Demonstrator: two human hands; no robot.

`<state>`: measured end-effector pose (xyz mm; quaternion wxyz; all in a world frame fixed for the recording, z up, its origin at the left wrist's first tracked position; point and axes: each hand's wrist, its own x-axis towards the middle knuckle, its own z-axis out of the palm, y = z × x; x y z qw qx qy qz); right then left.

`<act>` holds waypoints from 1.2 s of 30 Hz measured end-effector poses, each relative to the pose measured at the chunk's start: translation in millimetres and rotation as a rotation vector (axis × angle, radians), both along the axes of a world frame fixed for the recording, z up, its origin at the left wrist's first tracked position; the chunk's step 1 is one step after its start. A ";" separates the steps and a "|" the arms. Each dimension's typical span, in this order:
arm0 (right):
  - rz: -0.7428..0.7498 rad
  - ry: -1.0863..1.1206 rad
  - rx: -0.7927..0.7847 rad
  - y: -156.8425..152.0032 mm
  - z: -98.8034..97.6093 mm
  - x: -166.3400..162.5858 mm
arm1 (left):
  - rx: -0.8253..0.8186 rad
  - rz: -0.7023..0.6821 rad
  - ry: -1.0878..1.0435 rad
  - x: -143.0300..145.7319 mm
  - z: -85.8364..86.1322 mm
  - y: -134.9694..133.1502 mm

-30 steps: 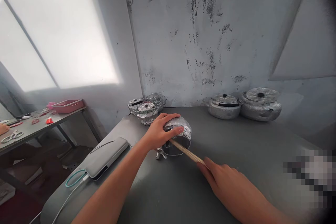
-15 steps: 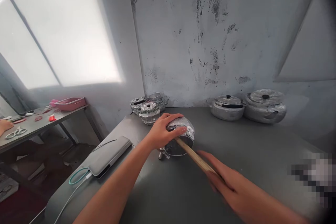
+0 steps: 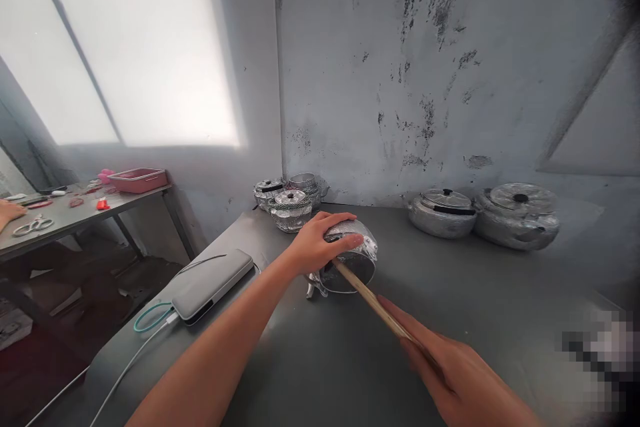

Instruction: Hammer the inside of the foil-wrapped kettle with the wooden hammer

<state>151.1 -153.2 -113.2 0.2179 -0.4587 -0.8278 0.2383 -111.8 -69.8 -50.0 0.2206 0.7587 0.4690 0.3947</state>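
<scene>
A small silvery metal pot (image 3: pixel 361 268) lies tipped on the grey table, its round mouth turned toward me. My left hand (image 3: pixel 320 240) is closed over its upper side, thumb across the top near the rim. A small metal fitting (image 3: pixel 311 287) sticks out at the pot's lower left. My right hand (image 3: pixel 430 347) grips a long wooden stick (image 3: pixel 369 295) that slants up to the left. The stick's far end goes into the pot's mouth; its tip is hidden.
Several wrapped, lidded pots (image 3: pixel 290 211) stand at the back left, two larger lidded ones (image 3: pixel 441 220) at the back right. A grey power bank (image 3: pixel 215 285) with cables lies left. Another table holds a pink basket (image 3: pixel 140 180), scissors (image 3: pixel 33 225) and a person's hand (image 3: pixel 11 211).
My view has shifted slightly, moving the scene a little to the right. My right hand and the stick have moved slightly relative to the pot; both hands keep their hold.
</scene>
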 end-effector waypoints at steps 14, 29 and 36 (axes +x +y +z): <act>0.003 0.035 -0.060 -5.0 2.5 -3.4 | 0.006 0.005 0.055 6.3 2.0 -6.8; -0.046 0.101 -0.047 -5.4 3.9 -2.8 | 0.022 0.000 0.034 3.4 0.0 -1.8; -0.034 0.083 -0.068 -8.6 3.8 -7.2 | 0.015 -0.005 0.039 3.6 0.3 -2.0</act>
